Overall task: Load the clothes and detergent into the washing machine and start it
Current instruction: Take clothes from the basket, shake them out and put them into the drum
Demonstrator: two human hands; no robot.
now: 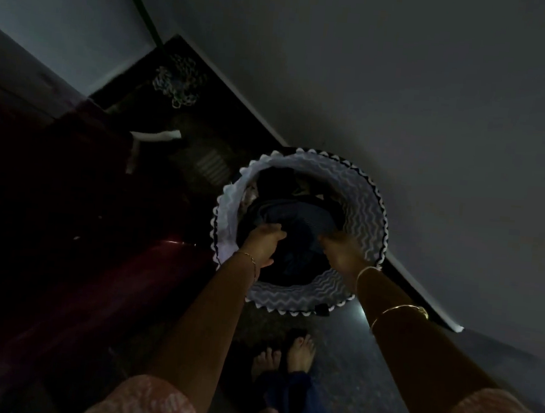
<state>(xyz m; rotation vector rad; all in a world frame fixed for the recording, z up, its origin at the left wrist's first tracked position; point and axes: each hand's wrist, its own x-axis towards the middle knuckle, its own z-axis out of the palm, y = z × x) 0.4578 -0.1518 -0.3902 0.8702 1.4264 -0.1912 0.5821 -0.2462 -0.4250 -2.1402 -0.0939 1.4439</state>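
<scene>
A round laundry basket [361,194] with a white and grey zigzag lining stands on the dark floor against the wall. Dark clothes [299,218] fill it, mostly navy and black. Both my hands reach down inside. My left hand [263,238] is closed on a fold of the dark clothes near the basket's left side. On the right side my right hand [340,245] grips the same heap. The room is very dim, so single garments cannot be told apart. No washing machine or detergent is in view.
A grey wall [407,86] runs along the right, with a baseboard behind the basket. A dark red piece of furniture [65,221] fills the left. A chain-patterned item [177,79] lies in the far corner. My bare feet [284,355] stand just before the basket.
</scene>
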